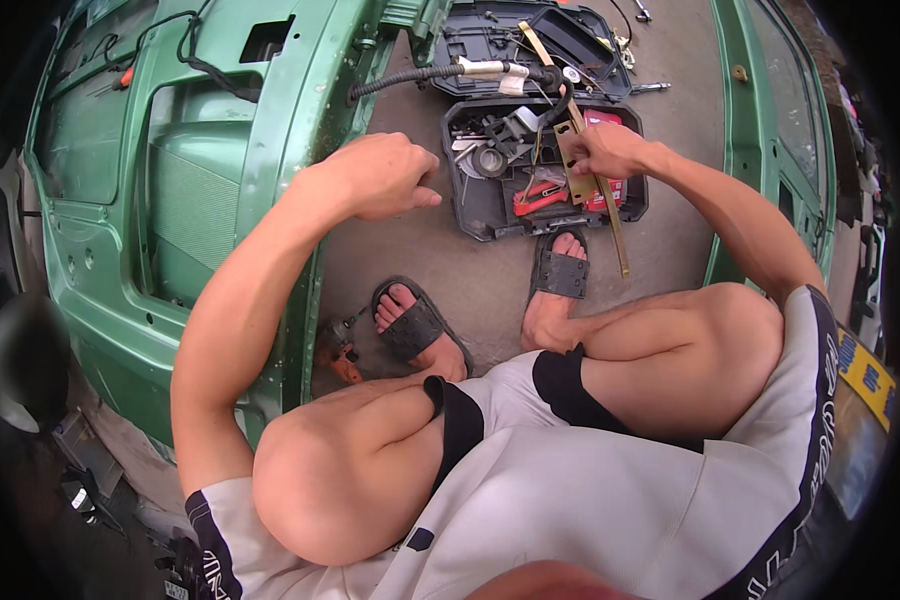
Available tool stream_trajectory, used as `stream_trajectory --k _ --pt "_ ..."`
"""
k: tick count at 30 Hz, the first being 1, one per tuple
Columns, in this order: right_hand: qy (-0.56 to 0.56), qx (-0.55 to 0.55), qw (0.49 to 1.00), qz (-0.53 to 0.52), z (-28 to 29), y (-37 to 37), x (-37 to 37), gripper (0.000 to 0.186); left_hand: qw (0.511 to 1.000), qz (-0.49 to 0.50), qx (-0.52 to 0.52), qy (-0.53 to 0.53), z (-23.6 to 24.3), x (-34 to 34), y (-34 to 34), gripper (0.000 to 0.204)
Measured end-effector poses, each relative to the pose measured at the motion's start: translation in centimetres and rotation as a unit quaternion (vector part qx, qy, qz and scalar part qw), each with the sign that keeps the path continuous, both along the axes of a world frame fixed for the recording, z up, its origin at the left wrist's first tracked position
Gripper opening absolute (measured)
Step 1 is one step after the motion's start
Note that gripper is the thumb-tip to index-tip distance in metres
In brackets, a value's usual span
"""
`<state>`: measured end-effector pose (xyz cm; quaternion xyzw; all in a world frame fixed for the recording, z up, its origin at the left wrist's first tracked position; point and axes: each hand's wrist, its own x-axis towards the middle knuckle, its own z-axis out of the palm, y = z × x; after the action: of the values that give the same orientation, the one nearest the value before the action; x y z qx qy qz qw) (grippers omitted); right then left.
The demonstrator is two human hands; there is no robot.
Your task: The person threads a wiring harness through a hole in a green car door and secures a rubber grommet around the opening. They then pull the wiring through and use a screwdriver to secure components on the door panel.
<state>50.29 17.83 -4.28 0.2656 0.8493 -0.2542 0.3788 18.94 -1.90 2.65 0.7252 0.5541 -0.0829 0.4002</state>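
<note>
In my right hand [610,150] is a long gold-coloured metal rail [615,222] with a flat slotted plate [576,166] on it; the fingers pinch it at the plate. The rail slants over the right part of an open black toolbox [480,222], its lower end reaching past the box's near edge. My left hand [385,175] is curled beside the edge of a green vehicle door [310,130], knuckles up. Its fingertips are mostly hidden, and whatever they might hold cannot be made out. A ribbed black cable sleeve [405,78] runs from the door just beyond that hand.
Inside the toolbox lie a red-handled tool [538,198], a tape roll [488,160] and loose parts. Its lid [460,40] lies open behind. An orange power tool [342,362] rests by my left sandal [410,330]. Another green panel [745,130] stands at the right.
</note>
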Motion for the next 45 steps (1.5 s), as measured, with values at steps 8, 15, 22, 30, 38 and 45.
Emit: stream_trajectory --k 8,15,22,30,38,45 --pt "0.227 -0.002 0.927 -0.3 1.3 2.5 -1.3 0.057 1.0 -0.029 -0.001 0.003 0.3 0.3 0.6 0.042" --pt "0.258 -0.122 0.878 -0.384 -0.7 4.7 -1.3 0.012 1.0 -0.016 0.0 -0.009 -0.1 0.5 -0.4 0.041" --pt "0.348 -0.103 0.858 -0.364 5.2 6.7 -3.1 0.02 0.999 -0.032 0.0 0.015 0.0 0.7 0.7 0.041" --pt "0.329 0.035 0.884 -0.331 4.3 7.2 -2.3 0.046 0.917 0.106 0.323 -0.208 1.9 0.2 0.6 0.021" --pt "0.291 0.011 0.834 -0.469 5.3 6.0 3.5 0.055 0.66 0.54 0.521 -0.029 4.0 -24.3 3.8 0.021" --pt "0.247 -0.044 0.815 -0.522 6.2 1.2 9.5 0.045 0.669 0.681 0.277 0.105 -3.4 -40.2 1.5 0.053"
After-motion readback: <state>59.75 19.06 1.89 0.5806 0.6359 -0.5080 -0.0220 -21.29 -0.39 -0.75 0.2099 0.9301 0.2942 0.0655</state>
